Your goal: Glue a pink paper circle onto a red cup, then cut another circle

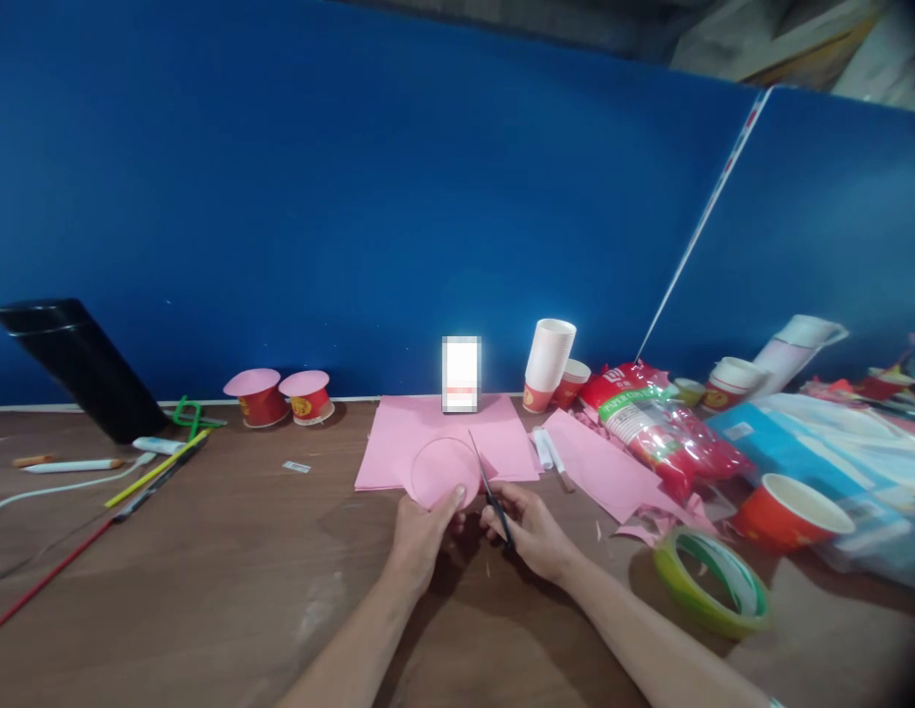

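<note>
black flask (88, 369), left | white cable (59, 486), left edge | green tape roll (682, 582), right | blue partition (354, 197) behind

Dim light, glaring white screen (461, 366), blurred right edge.

Big blue panel (316, 197) fills most of backdrop, kinda plain. Second blue panel (832, 226) on right, slanting white strip (704, 226) with reddish marks between them. Brown wood-look tabletop (206, 590) pushed up near panels, few pale scuffs. Above: dim grey area (575, 25), tan diagonal band (818, 59) top right. Light's softish, upper corners pretty dark.
</note>
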